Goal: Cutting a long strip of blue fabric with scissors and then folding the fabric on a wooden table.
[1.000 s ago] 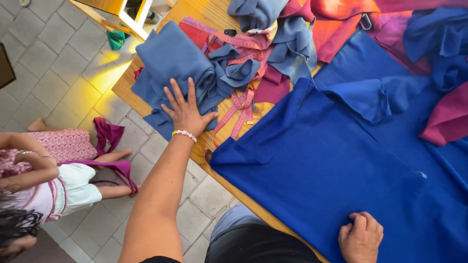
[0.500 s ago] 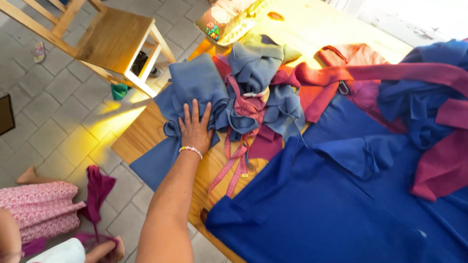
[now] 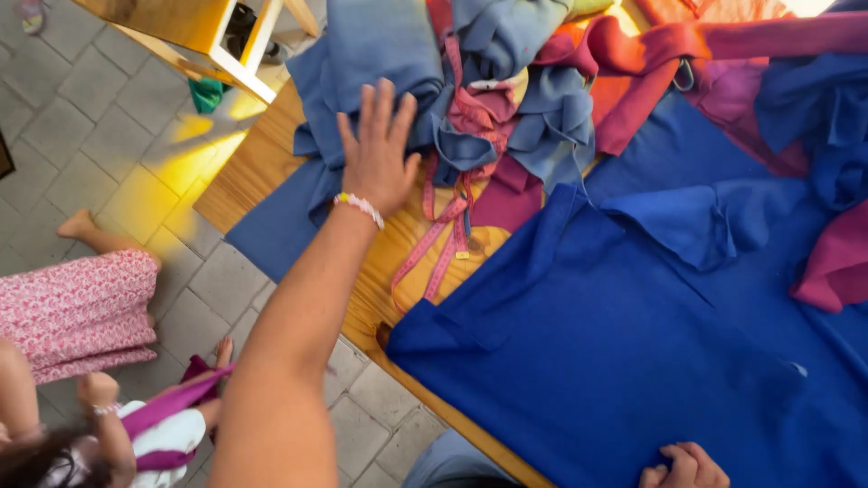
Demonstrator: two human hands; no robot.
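Resting near the wooden table's [image 3: 258, 172] left edge, the left hand [image 3: 378, 154] spreads wide fingers on folded grey-blue cloth [image 3: 371, 63]; the right hand [image 3: 684, 467] pinches the spread royal-blue fabric's [image 3: 615, 334] near edge.

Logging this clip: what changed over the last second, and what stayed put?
The left hand lies flat, as before, on the pale blue cloth pile, fingers spread; it grips nothing. The right hand has stayed bunched on the near edge of the big blue cloth. The cloths and pink tape lie on the table as they did. Mainly the view shifted.
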